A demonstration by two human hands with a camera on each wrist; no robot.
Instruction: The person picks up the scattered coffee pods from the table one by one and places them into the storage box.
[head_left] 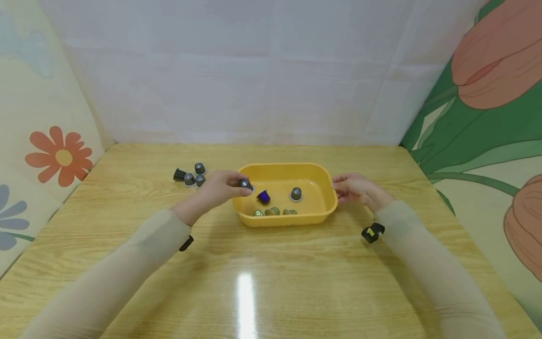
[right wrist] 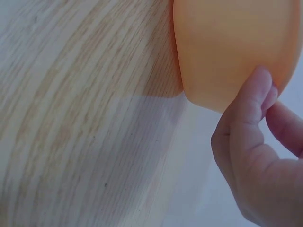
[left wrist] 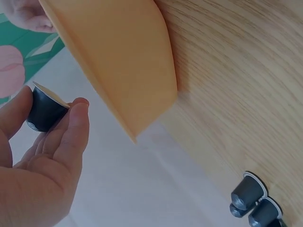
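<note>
Cream fabric covers both forearms nearest the viewer, the left sleeve (head_left: pixel 127 256) and right sleeve (head_left: pixel 427 256) reaching in over the glossy wood-grain table (head_left: pixel 288 273). Beyond them stands the yellow, round-cornered rectangular tray (head_left: pixel 288 220), apparently plastic. Low along the inside of its front wall sit small greenish domed coffee capsules (head_left: pixel 272 212), partly hidden; behind them, a shiny purple capsule (head_left: pixel 263 197) lies tipped.

The right hand (head_left: pixel 357 188) holds the tray's right end, its fingers and thumb close together at the rim; how firmly they press, I cannot tell. A light, even hold should suit best, enough to stop the tray sliding without tilting it.

The left hand (head_left: pixel 216 190) pinches a dark, cup-shaped capsule (head_left: pixel 245 184) between thumb and fingers, at the tray's left end. The step looks like placing it inside: best to bring it fully past the rim, lower it lid-down, and part the fingers only near the floor, since a dropped capsule could roll. The dark grey capsule (head_left: pixel 296 193) standing there on its lid shows a steady pose.

Farther left on the table, four dark capsules (head_left: pixel 189 180) cluster, one on its side. A creased white cloth backdrop (head_left: pixel 254 89) hangs behind.
</note>
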